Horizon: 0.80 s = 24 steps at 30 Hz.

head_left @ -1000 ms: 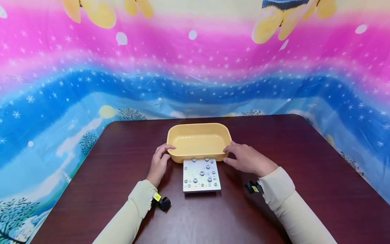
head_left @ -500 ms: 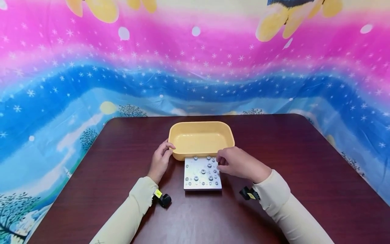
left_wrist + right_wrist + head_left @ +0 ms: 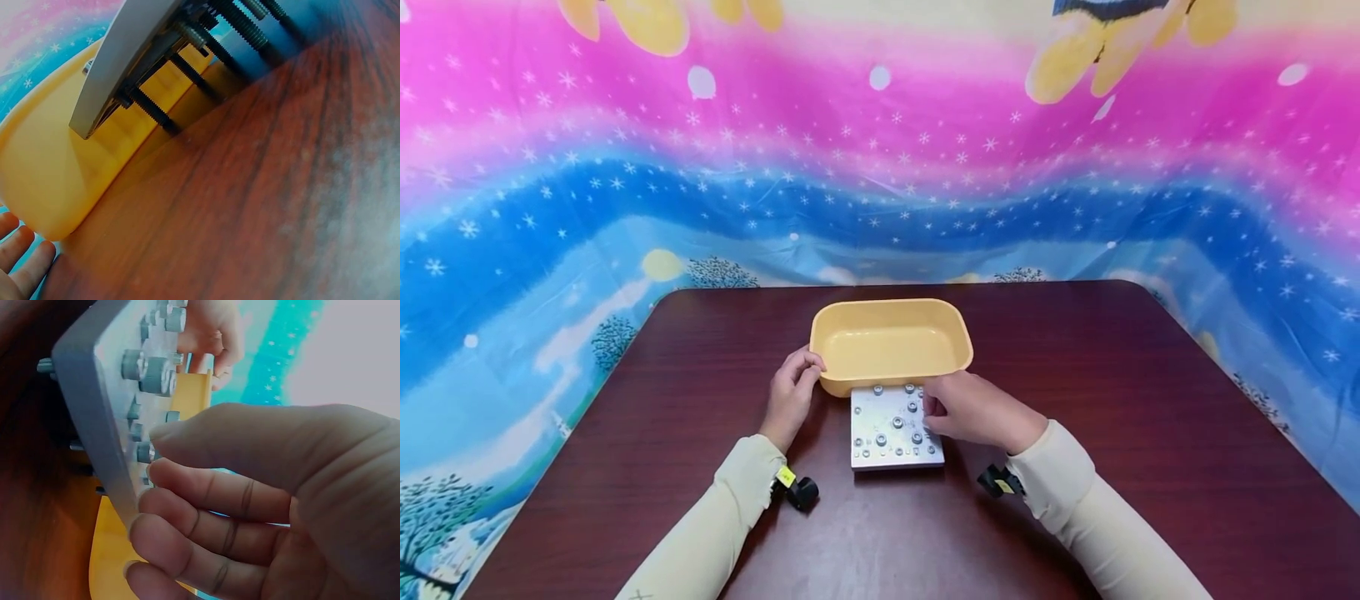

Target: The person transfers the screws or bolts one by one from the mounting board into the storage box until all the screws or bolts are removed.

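A square silver metal plate (image 3: 891, 454) is set with several socket-head bolts (image 3: 897, 422) of different sizes. In the left wrist view, threaded shanks (image 3: 150, 107) stick out beneath the plate, which stands above the table. My right hand (image 3: 977, 410) is at the plate's right edge; its thumb and index finger pinch a small bolt head (image 3: 145, 452). Directly behind the plate sits a yellow plastic tub (image 3: 891, 307) with nothing visible inside. My left hand (image 3: 790, 400) holds the tub's near left corner, fingertips at the rim.
Both things stand on a dark red-brown wooden table (image 3: 700, 375). A colourful printed cloth (image 3: 880, 192) hangs behind and along the sides. Small black cameras (image 3: 802, 493) are strapped to both wrists.
My right hand has left the tub's right side, moved left and toward me, and now pinches a bolt on the plate. My left hand stays at the tub's corner.
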Motion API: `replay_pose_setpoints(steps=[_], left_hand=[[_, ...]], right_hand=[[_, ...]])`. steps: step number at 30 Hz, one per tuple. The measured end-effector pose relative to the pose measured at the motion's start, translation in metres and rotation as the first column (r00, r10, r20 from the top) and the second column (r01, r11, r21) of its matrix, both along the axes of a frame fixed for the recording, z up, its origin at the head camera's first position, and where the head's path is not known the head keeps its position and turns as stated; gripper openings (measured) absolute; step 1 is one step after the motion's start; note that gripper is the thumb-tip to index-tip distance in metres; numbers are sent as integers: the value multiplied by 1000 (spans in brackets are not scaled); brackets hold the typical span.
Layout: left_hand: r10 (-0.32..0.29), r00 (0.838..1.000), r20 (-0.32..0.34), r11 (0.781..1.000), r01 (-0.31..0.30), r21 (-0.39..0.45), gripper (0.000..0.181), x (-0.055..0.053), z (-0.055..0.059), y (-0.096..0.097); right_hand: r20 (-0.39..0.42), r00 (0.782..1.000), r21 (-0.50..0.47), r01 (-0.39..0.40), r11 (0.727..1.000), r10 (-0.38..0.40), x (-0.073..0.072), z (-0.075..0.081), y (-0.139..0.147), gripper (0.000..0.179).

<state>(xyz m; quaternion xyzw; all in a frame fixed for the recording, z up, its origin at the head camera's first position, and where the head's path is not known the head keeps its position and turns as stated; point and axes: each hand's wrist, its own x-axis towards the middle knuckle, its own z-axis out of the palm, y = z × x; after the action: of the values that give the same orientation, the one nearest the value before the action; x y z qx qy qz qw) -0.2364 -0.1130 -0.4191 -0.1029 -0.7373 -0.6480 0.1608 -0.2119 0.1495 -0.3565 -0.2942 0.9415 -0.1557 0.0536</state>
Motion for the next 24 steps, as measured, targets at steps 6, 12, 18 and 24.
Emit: replay_pose_setpoints(steps=[6,12,18,24], left_hand=[[3,1000,14,1000,-3,-18,12,0,1,0],[-5,999,35,999,6,-33,13,-13,-14,-3],[14,999,31,999,-12,-47,15,-21,-30,-7],[41,999,4,997,-41,-59,17,-21,-30,-7]], right_hand=[[15,1000,12,22,1000,-22,-2,-2,-1,15],[4,999,30,51,998,-51,-2,-2,-3,16],[-61,998,39,30,999,-27,0,-4,-5,18],[-77,997,33,25,999,-23,1,-3,-6,17]])
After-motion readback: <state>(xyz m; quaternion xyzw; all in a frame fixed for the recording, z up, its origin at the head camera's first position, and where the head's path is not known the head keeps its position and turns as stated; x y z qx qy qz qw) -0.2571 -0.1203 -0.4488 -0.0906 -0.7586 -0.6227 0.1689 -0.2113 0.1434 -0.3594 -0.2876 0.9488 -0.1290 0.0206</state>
